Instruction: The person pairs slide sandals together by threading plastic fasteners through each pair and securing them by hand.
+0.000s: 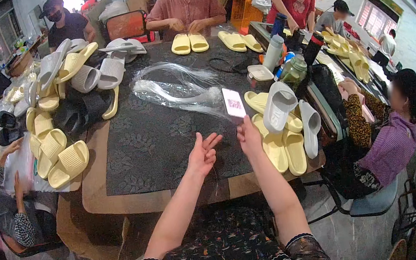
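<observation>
My right hand (249,136) is closed at the lower edge of a white card (233,102) with a pink square code printed on it, and pinches it there. To its left my left hand (204,154) hovers over the dark mat, thumb and two fingers stretched apart, the others curled. A thin strand seems to hang below it; I cannot make out whether it is held. Beyond both hands lies a bundle of clear plastic strands (175,100), its right end near the card. Yellow slippers (274,148) and a grey-white slipper (279,107) are piled right of my right hand.
A big pile of yellow, grey and black slippers (68,164) covers the table's left side. Bottles (273,51) and a lidded tub (261,76) stand at the right. Across the table a person handles a yellow pair (190,43). Other people sit left and right.
</observation>
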`<state>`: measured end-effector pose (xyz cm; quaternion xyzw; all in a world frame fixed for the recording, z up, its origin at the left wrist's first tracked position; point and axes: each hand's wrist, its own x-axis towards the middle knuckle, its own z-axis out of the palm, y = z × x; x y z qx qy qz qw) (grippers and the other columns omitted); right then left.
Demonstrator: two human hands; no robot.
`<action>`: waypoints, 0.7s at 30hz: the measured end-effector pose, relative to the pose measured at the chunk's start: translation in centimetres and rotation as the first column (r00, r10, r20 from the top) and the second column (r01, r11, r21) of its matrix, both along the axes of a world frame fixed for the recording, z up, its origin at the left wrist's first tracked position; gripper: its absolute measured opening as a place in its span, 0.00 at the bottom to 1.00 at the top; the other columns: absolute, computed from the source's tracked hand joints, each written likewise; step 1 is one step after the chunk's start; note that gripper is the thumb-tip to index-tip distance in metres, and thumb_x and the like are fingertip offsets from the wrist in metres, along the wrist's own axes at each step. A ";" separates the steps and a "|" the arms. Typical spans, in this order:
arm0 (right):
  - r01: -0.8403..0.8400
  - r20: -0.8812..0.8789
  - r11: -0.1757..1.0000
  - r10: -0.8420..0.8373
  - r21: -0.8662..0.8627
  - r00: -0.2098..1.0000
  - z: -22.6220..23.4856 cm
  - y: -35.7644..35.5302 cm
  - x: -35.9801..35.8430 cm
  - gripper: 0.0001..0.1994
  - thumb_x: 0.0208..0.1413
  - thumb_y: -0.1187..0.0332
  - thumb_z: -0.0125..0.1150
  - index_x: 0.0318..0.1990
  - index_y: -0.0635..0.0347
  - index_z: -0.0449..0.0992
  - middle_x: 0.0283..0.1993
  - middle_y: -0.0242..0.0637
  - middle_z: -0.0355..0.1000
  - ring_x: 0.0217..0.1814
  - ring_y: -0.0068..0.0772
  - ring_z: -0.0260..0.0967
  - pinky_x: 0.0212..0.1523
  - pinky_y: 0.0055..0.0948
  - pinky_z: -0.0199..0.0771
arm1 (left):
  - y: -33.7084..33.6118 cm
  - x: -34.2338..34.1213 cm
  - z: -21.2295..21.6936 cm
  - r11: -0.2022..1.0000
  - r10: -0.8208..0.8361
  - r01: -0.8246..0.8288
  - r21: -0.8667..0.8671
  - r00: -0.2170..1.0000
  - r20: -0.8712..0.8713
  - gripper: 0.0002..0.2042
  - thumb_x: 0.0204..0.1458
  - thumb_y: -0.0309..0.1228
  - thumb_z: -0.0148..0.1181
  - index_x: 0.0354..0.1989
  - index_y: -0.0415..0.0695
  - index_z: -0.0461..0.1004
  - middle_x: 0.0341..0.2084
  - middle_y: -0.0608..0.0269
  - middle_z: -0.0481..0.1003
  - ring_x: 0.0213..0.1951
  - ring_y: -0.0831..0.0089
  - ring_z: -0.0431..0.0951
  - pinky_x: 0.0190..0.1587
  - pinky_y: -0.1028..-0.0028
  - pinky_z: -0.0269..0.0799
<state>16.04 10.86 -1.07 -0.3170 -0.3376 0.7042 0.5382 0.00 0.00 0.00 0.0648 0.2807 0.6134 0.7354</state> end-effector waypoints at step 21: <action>0.395 0.661 0.904 -0.397 0.163 0.636 -2.9 20.0 -0.5 0.21 0.54 0.58 0.55 0.42 0.72 0.73 0.39 0.48 0.74 0.39 0.42 0.72 0.31 0.35 0.75 | -1.1 0.3 -0.4 0.997 -0.053 0.048 0.059 0.995 0.088 0.26 0.62 0.52 0.38 0.54 0.41 0.66 0.53 0.56 0.70 0.15 0.87 0.53 0.14 0.86 0.47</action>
